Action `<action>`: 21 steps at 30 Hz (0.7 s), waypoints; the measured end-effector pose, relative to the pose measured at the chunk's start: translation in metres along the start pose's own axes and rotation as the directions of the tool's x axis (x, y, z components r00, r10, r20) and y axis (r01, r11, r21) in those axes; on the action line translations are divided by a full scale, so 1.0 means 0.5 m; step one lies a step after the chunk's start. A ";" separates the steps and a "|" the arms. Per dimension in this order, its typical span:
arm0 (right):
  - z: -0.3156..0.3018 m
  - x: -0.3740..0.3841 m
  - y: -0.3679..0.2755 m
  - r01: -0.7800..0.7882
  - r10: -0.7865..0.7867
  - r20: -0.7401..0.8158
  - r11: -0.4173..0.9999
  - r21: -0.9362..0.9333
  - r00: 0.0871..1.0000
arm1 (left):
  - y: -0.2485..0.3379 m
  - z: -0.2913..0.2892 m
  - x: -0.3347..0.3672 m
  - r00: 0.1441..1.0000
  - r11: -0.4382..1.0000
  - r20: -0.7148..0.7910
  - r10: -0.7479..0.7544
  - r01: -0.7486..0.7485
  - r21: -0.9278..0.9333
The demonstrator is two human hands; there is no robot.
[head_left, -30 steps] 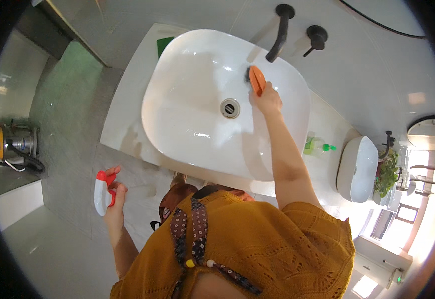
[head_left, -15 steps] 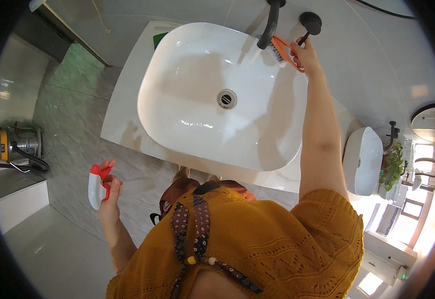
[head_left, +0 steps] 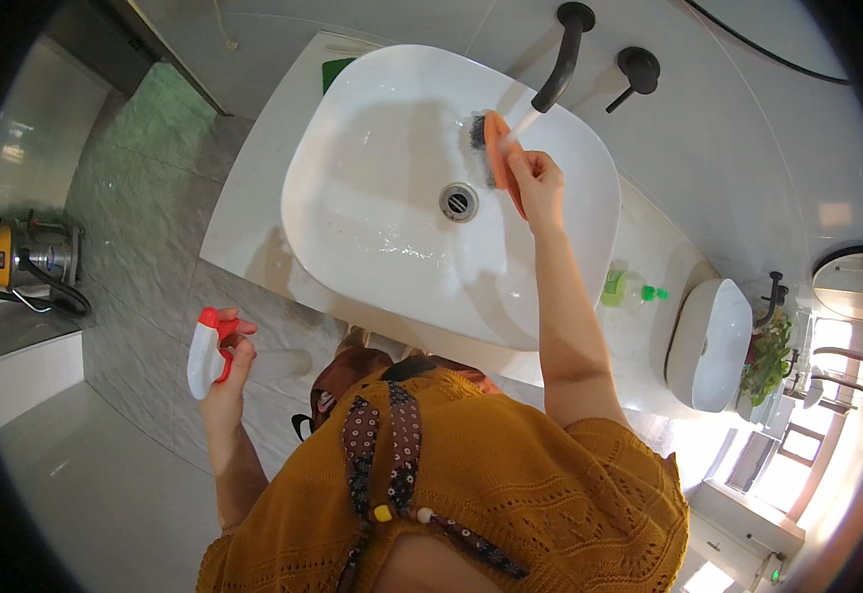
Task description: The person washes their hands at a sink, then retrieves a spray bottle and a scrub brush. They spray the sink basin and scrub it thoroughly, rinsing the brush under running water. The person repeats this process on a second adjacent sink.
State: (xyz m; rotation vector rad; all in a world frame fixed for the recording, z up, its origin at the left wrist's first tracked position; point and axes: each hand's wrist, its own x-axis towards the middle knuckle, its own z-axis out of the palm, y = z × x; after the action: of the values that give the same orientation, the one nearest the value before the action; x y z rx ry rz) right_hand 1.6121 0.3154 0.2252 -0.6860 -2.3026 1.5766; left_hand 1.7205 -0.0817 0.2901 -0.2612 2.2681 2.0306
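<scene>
My right hand (head_left: 540,188) grips an orange scrub brush (head_left: 500,158) inside the white basin (head_left: 352,212), above and right of the drain (head_left: 459,203). Water runs from the black wall spout (head_left: 562,64) onto the brush, whose dark and pale bristles face left. To the right of the spout is the black tap lever (head_left: 639,71), with no hand on it. Off the counter's left front side, my left hand (head_left: 226,381) is closed round a spray bottle (head_left: 202,356) with a white head and red trigger; its body is pale and hard to make out.
A green pad (head_left: 334,73) lies behind the basin's left corner. On the counter to the right are a green-capped bottle (head_left: 617,287) and a second white basin (head_left: 710,346), with a plant (head_left: 769,361) beyond. A vacuum cleaner (head_left: 41,259) stands at far left.
My right hand has left the tap lever and carried the brush left into the basin. Water now flows from the spout. My left hand keeps the spray bottle, shifted slightly.
</scene>
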 end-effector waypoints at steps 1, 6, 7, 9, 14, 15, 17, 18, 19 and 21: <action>-0.003 0.000 0.005 -0.020 0.021 -0.017 0.999 0.030 1.000 | -0.001 0.004 0.001 0.999 0.999 -0.008 0.033 -0.033 -0.007; -0.018 0.003 0.001 -0.141 0.140 0.019 0.986 0.084 0.990 | -0.023 -0.004 0.008 0.998 0.998 -0.028 0.056 -0.056 0.021; -0.016 0.008 0.009 -0.021 0.017 -0.056 0.997 -0.075 0.998 | -0.021 -0.003 0.008 0.998 0.999 -0.040 0.044 -0.044 0.020; -0.014 0.023 0.030 0.090 -0.117 -0.106 0.968 -0.235 0.987 | -0.016 -0.002 0.008 0.998 0.999 -0.055 0.033 -0.032 0.022; 0.059 0.090 0.103 0.058 -0.365 -0.345 0.754 -0.654 0.865 | -0.012 -0.011 0.003 0.997 1.000 -0.075 0.017 -0.015 0.026; 0.104 0.085 0.073 0.048 -0.244 -0.305 0.845 -0.533 0.920 | -0.012 -0.013 0.002 0.997 0.999 -0.075 0.016 -0.013 0.037; 0.187 0.088 0.024 0.106 -0.170 -0.056 0.804 -0.586 0.984 | -0.009 -0.016 0.000 0.998 0.999 -0.063 -0.009 0.011 0.044; 0.215 0.091 0.018 0.221 -0.170 0.145 0.654 -0.724 0.975 | -0.005 -0.012 -0.002 0.999 0.999 -0.051 -0.016 0.019 0.050; 0.256 0.073 0.004 0.273 -0.123 0.249 0.579 -0.768 0.961 | 0.000 -0.009 -0.003 0.997 0.997 -0.063 -0.046 0.050 0.058; 0.275 0.068 -0.007 0.341 -0.087 0.345 0.492 -0.801 0.935 | 0.008 -0.010 -0.002 0.995 0.997 -0.080 -0.061 0.065 0.049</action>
State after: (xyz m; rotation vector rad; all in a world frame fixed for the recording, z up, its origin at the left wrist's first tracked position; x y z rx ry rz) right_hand 1.5175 0.2218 0.1758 -0.3122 -3.1866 0.2926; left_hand 1.7210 -0.0864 0.2945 -0.4103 2.3224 1.9620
